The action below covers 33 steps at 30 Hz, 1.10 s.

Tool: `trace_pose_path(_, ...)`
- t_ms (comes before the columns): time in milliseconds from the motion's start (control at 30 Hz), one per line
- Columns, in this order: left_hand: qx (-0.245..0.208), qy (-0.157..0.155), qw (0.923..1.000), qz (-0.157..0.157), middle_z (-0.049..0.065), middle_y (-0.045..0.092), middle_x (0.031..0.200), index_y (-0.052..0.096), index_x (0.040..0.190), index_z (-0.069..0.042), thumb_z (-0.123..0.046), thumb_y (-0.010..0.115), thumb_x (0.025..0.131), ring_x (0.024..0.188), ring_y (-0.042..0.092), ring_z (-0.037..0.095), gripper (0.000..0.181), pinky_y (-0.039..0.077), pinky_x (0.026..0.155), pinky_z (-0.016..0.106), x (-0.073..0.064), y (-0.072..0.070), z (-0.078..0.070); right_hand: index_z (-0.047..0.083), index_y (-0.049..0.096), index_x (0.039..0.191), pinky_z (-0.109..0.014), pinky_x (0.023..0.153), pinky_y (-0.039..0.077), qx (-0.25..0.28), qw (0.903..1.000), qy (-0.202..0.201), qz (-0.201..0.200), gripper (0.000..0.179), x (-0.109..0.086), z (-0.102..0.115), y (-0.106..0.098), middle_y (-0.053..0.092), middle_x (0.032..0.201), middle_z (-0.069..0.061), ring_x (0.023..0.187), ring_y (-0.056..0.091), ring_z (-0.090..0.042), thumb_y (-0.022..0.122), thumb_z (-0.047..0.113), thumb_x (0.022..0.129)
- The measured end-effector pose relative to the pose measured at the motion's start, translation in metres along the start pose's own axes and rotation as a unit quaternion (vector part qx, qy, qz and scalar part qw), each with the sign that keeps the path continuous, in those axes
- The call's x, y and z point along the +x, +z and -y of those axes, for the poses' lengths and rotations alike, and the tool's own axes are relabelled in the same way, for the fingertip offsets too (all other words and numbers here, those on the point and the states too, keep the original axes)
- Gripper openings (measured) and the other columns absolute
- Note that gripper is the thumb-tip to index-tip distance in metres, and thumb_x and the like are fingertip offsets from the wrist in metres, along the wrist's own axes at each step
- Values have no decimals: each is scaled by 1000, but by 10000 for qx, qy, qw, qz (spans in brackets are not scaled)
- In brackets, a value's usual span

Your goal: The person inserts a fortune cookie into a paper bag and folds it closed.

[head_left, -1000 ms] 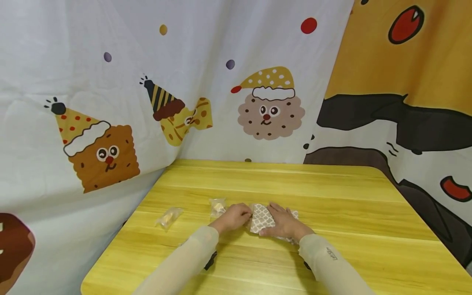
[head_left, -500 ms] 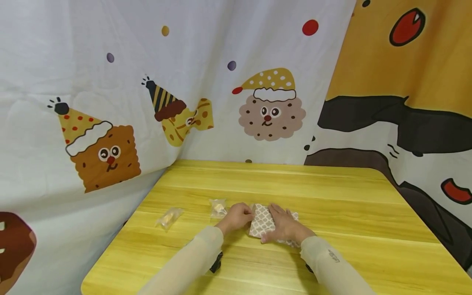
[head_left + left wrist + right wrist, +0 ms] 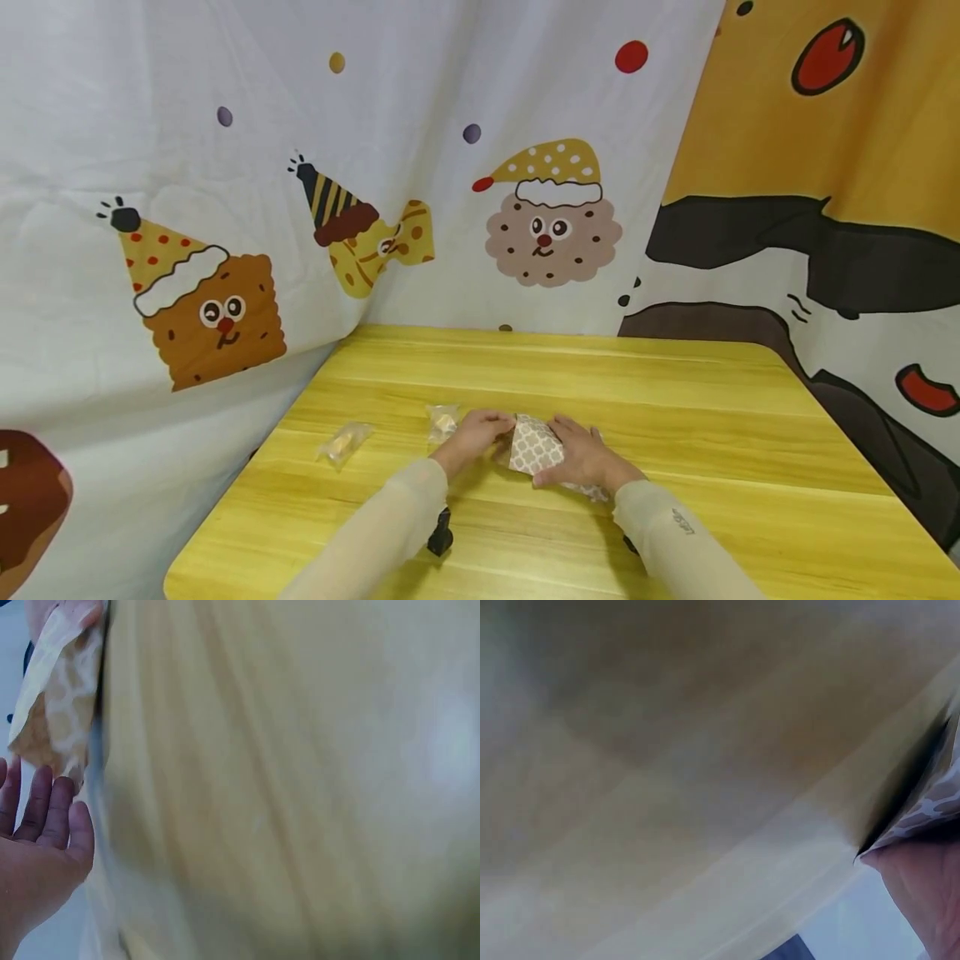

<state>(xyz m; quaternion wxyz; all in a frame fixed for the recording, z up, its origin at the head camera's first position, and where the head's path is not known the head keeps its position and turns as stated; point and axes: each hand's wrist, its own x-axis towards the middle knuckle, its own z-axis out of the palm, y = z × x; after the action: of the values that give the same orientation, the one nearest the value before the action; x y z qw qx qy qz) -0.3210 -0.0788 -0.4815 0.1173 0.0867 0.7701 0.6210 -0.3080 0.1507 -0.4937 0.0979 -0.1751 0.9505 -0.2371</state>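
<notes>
- Behind it all hangs a cartoon-print curtain [image 3: 390, 92], and in front of that stands a yellow wooden table [image 3: 675, 408], carrying everything we're watching.
- Centre stage, the patterned bag [image 3: 534, 446] is on the table between the two hands, its mouth towards the left one.
- The right hand [image 3: 587, 457] grips it: palm across the bag's right part, thumb at the near edge, probably to steady it.
- The left hand [image 3: 472, 440] is at the bag's mouth, fingers a little apart and loosely bent, tips against the rim; whether it pinches there, I can't tell. That looks like a hold for parting the sides.
- Left of the bag, just past the left hand, sits one clear packet [image 3: 442, 422]; well left of the bag lies a second packet [image 3: 345, 443], both apparently set aside within reach.
</notes>
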Motion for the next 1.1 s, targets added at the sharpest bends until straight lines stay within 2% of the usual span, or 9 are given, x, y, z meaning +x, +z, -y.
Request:
trace_pose_path(167, -209, 88, 9997, 113, 14, 66, 115, 65, 115, 5, -13, 55, 102, 109, 61, 30, 24, 50, 95, 46, 5, -7, -5, 1, 36, 152, -61, 116, 8, 116, 9999, 94, -18, 113, -3, -1, -7, 27, 159, -19, 145, 25, -40, 82, 62, 69)
trace_pose_path(333, -110, 251, 9994, 221, 18, 61, 124, 62, 118, 4, -15, 53, 104, 114, 57, 27, 26, 46, 99, 52, 6, -15, -13, 0, 36, 151, -62, 116, 8, 99, 9999, 103, -40, 113, -5, -4, -10, 26, 159, -20, 144, 25, -41, 82, 62, 69)
trace_pose_path(433, -51, 369, 9992, 148, 19, 60, 125, 64, 117, 1, -17, 56, 103, 114, 57, 27, 25, 45, 99, 53, 5, -21, -15, 0, 36, 151, -62, 116, 8, 62, 9999, 101, -63, 113, -5, -6, -10, 26, 159, -20, 145, 25, -40, 82, 63, 69)
trace_pose_path(633, -10, 708, 9972, -227, 16, 64, 119, 66, 116, -1, -16, 59, 101, 114, 56, 36, 22, 44, 98, 57, 0, -40, -14, 1, 39, 151, -60, 117, 9, 169, 9998, 120, -47, 112, -6, -4, -8, 26, 160, -17, 145, 25, -38, 84, 61, 68)
trace_pose_path(800, 145, 935, 9931, -694, 16, 65, 116, 66, 116, -1, -14, 62, 100, 108, 60, 29, 21, 44, 99, 56, -5, -65, -13, 4, 40, 151, -59, 117, 10, 317, 9992, 233, -86, 111, -4, 3, -9, 27, 160, -14, 146, 23, -38, 85, 60, 67)
trace_pose_path(933, 212, 870, 9914, -957, 15, 64, 118, 65, 118, 0, -15, 63, 99, 110, 59, 27, 24, 43, 102, 54, -8, -86, -10, 5, 40, 151, -59, 117, 10, 344, 9990, 286, -43, 110, -1, 7, -7, 27, 160, -13, 146, 22, -37, 86, 59, 67)
trace_pose_path(967, 247, 838, 9915, -967, 16, 63, 119, 64, 120, 1, -14, 62, 100, 111, 58, 29, 25, 43, 102, 54, -11, -89, -12, 5, 40, 151, -58, 117, 10, 327, 9991, 283, -34, 110, -1, 7, -7, 27, 160, -13, 146, 23, -36, 86, 59, 68)
trace_pose_path(1100, 405, 702, 9908, -1084, 18, 61, 120, 61, 123, 4, -14, 60, 101, 113, 56, 33, 29, 43, 101, 54, -12, -101, -7, 5, 40, 151, -57, 118, 11, 262, 9992, 306, -8, 109, -3, 8, -6, 27, 160, -13, 146, 25, -35, 85, 59, 68)
